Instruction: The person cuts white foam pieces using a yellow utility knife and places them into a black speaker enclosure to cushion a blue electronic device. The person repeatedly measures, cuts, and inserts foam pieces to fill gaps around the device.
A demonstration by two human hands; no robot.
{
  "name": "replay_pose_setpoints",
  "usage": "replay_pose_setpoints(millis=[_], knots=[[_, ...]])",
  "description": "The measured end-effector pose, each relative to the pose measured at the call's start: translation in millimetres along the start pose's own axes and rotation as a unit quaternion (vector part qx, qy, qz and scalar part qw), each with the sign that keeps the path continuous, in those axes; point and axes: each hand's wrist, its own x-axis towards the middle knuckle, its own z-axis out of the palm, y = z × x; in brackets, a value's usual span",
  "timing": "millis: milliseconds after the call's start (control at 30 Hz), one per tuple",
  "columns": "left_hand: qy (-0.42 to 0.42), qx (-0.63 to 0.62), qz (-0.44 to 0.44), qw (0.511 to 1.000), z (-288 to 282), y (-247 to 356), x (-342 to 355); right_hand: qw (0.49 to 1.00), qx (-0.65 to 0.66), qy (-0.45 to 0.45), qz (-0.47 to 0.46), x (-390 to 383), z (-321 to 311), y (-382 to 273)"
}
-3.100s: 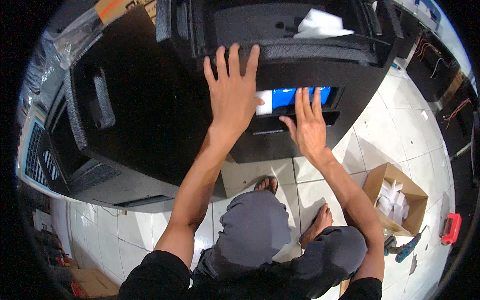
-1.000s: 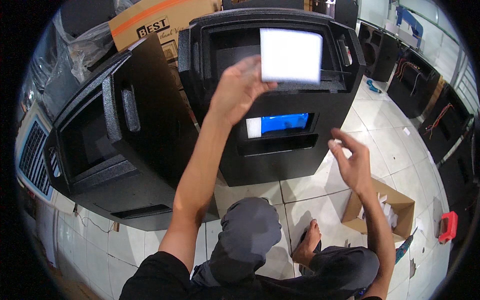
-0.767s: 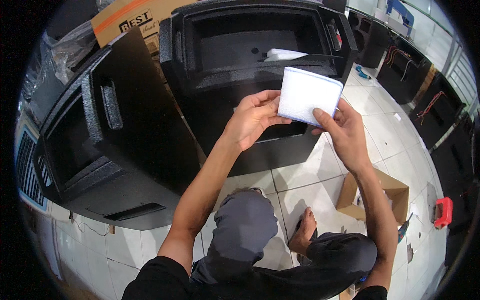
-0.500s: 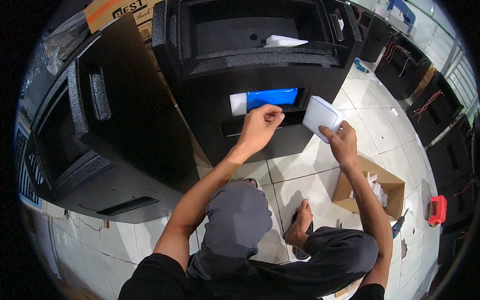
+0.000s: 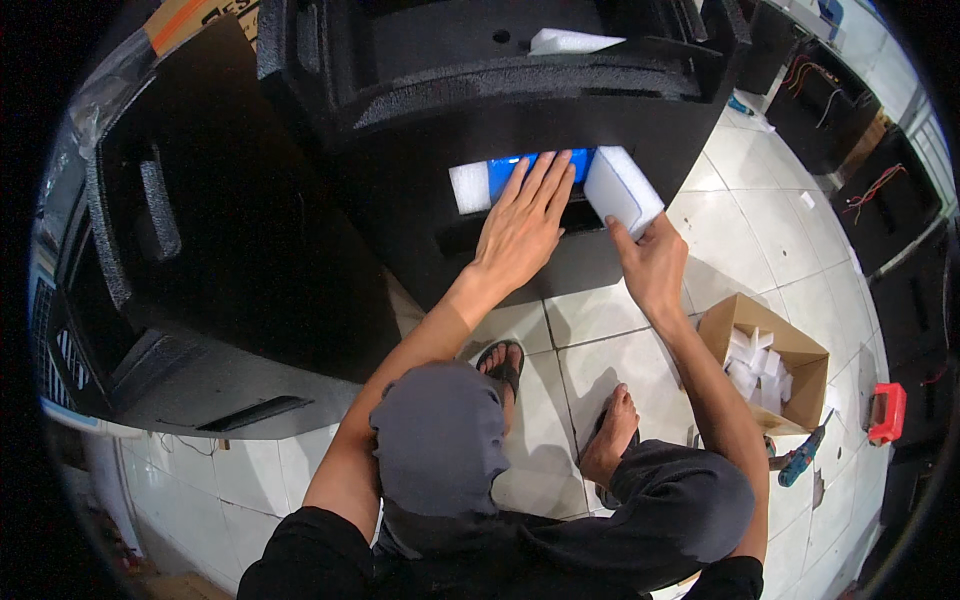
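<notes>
Across the near face of the black cabinet [image 5: 400, 150], a rectangular slot holds a blue block [image 5: 506, 166], its shiny surface partly hidden by fingers. At the slot's left end a white foam piece [image 5: 469, 188] sits just beside the block. The left hand [image 5: 522, 222] lies flat over the block, fingers straight and close together, with nothing in its grasp. The right hand [image 5: 655, 260] pinches a square white foam pad [image 5: 622, 190] by its lower edge, thumb on the near side. Tilted, the pad overlaps the slot's right end; whether it has entered, I cannot tell.

Farther up the cabinet, by the ledge of its recess, lies a loose white foam wedge [image 5: 572, 42]. Left of the cabinet stands a second black cabinet [image 5: 210, 230]. On the tiled floor [image 5: 735, 235] to its right are a cardboard box [image 5: 803, 357] of white scraps [image 5: 758, 370], a power drill [image 5: 802, 456] and a red case [image 5: 886, 412].
</notes>
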Motion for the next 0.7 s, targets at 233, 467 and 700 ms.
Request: replay_pose_setpoints(millis=[233,467,700], knots=[[0.006,-0.01,0.008,1.0,3.5,-0.9,2.2,0.997,-0.069,0.017,0.006,-0.2,1.3,-5.2],[0.019,-0.013,0.005,1.0,7.5,-0.2,1.5,0.993,-0.107,0.02,-0.036,4.7,3.0,1.9],[0.011,-0.01,0.005,1.0,8.3,-3.1,0.0,0.989,-0.131,0.021,-0.061,6.1,0.5,-0.4]])
